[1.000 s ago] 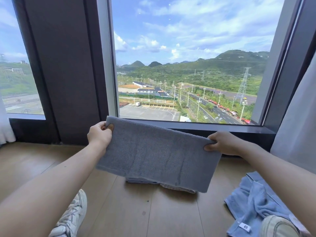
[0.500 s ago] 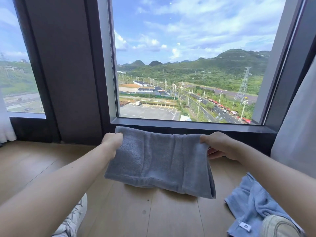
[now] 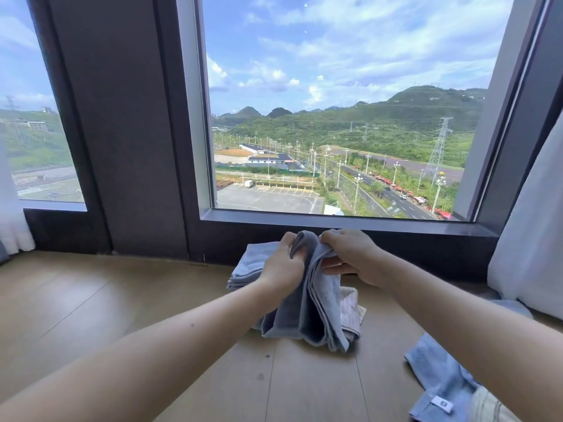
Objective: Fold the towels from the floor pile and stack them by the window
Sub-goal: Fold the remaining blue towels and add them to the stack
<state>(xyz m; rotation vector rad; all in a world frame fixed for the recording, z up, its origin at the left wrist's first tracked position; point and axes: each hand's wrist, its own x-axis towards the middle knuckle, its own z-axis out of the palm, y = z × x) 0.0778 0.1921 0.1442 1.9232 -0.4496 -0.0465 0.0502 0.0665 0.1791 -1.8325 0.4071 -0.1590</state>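
1. Grey towel [image 3: 307,312], seen from the head camera: it hangs doubled between my two hands, just in front of the window [image 3: 335,117]. Its lower folds sag onto the stack [image 3: 251,263] of folded towels that lies on the floor [image 3: 91,300] under the sill.
2. My left hand [image 3: 281,263] is curled round the top edge on its side, fingers closed over the cloth. My right hand [image 3: 350,254] pinches the opposite top edge between thumb and fingers. The two hands are almost touching, so the fold in hand is, I judge, the halving fold.
3. To do it well, I should match the two top corners before I let either go. The hanging layers look uneven at the bottom, with one flap lower than the rest, so I would give a small shake and pull the edges level.
4. Next I would lower the towel flat onto the stack and line it up with the towels beneath. A pale patterned one sticks out at the right of the stack, and I should not copy that offset.
5. I would smooth from the fold outward with a flat palm, so no air or crease stays in.
6. One blue towel [image 3: 438,370] lies loose on the floor at my right, near the curtain [image 3: 530,239], not yet folded. The task looks well begun but not finished.
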